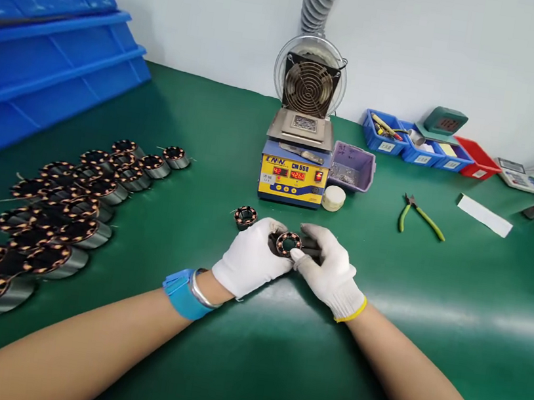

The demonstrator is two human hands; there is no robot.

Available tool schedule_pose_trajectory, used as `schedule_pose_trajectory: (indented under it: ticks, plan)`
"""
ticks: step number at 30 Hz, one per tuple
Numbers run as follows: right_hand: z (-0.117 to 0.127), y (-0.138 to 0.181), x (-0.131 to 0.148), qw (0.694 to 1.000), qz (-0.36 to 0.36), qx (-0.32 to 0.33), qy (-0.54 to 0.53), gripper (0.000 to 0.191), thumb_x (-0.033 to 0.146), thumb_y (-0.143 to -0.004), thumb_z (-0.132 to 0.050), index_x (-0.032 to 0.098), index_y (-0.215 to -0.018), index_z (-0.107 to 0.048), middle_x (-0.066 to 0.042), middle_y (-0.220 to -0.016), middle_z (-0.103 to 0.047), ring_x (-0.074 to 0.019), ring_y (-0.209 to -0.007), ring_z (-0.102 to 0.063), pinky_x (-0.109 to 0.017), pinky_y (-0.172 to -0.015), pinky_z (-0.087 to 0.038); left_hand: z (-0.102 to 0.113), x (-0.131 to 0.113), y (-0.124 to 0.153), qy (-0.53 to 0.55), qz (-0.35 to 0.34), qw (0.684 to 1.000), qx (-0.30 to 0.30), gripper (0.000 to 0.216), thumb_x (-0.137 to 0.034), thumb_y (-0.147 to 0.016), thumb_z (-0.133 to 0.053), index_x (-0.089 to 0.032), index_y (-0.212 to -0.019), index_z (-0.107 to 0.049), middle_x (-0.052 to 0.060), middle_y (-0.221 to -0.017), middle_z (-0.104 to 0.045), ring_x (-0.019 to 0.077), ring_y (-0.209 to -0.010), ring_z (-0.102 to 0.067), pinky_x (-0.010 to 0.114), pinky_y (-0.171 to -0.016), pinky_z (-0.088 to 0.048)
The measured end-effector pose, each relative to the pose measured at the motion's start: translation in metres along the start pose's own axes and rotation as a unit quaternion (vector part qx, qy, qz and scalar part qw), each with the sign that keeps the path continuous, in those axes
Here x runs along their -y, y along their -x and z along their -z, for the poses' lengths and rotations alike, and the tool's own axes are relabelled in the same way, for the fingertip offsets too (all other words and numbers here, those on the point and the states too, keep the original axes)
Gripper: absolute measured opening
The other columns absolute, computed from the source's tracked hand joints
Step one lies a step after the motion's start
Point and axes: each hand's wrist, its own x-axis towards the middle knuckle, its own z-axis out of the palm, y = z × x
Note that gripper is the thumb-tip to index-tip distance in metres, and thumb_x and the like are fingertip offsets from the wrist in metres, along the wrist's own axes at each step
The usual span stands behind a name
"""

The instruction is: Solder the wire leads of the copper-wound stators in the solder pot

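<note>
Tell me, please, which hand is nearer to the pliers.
Right. The right hand is to the left of the pliers and nearer the camera; the left hand is farther left, beyond the right hand.

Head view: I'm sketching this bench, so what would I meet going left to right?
Rows of silvery cylindrical cores with copper windings, white-gloved left hand, black-and-copper ring core between the hands, white-gloved right hand, green-handled metal pliers, white flat rectangular strip.
</note>
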Motion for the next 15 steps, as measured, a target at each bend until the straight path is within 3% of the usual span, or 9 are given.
schedule_pose_trajectory:
  ticks: [2,4,10,15]
  plan:
    - [0.001,0.001,-0.001,0.993,0.085,-0.024,0.075,0.023,0.025,-0.085,-0.056,0.02,-0.106,-0.064,-0.008,-0.118,-0.063,-0.0202,-0.106,-0.061,-0.037,-0.095,-0.051,0.002,-0.003,0.0,-0.023,0.016,1.0,0.004,0.038,-0.049,-0.065,-0.067,-0.022,-0.091,-0.059,0.003,-0.089,-0.07,0.0245,-0.083,-0.068,0.033,-0.071,-0.052]
    - [0.004,0.0,-0.004,0.988,0.114,-0.021,0.105,0.016,0.023,-0.087,-0.052,0.021,-0.094,-0.066,-0.006,-0.11,-0.066,-0.0199,-0.103,-0.062,-0.037,-0.095,-0.05,0.004,-0.005,0.0,-0.031,0.024,0.999,0.013,0.038,-0.053,-0.065,-0.067,-0.023,-0.088,-0.058,0.002,-0.085,-0.07,0.024,-0.079,-0.068,0.033,-0.068,-0.051]
    - [0.013,-0.013,-0.013,0.994,-0.085,-0.063,-0.016,0.027,0.038,-0.086,-0.051,0.016,-0.094,-0.064,-0.007,-0.083,-0.068,-0.0193,-0.075,-0.064,-0.035,-0.072,-0.054,0.005,-0.005,0.001,-0.058,0.026,0.998,0.0,0.04,-0.053,-0.062,-0.071,-0.023,-0.085,-0.057,0.002,-0.084,-0.069,0.023,-0.077,-0.067,0.032,-0.067,-0.049]
    - [0.012,-0.008,-0.007,0.998,0.019,0.019,0.05,0.02,0.03,-0.087,-0.052,0.019,-0.099,-0.065,-0.006,-0.103,-0.068,-0.0186,-0.092,-0.063,-0.034,-0.085,-0.051,0.006,-0.003,-0.001,-0.057,0.016,0.998,0.005,0.038,-0.053,-0.064,-0.068,-0.023,-0.083,-0.056,0.001,-0.079,-0.068,0.0224,-0.073,-0.066,0.031,-0.063,-0.047]
